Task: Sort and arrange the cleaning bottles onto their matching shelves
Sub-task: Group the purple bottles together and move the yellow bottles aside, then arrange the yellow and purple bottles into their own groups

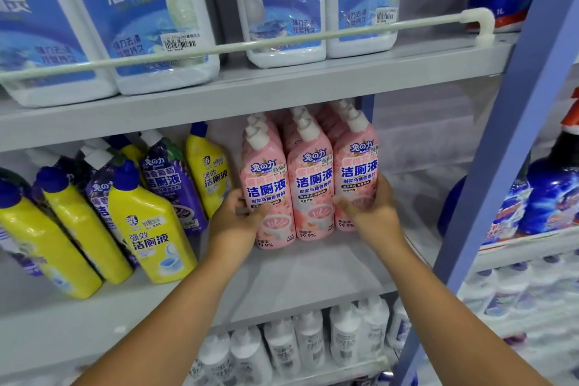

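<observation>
Glossy plastic pink bottles [308, 185] on a matt grey shelf [313, 273].

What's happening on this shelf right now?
A person is squaring up the pink bottles on the middle shelf. The left hand wraps the left pink bottle; the right hand presses the right pink bottle, with a third pink bottle between them. Yellow bottles and purple bottles stand mixed and leaning further left, not yet sorted.
</observation>
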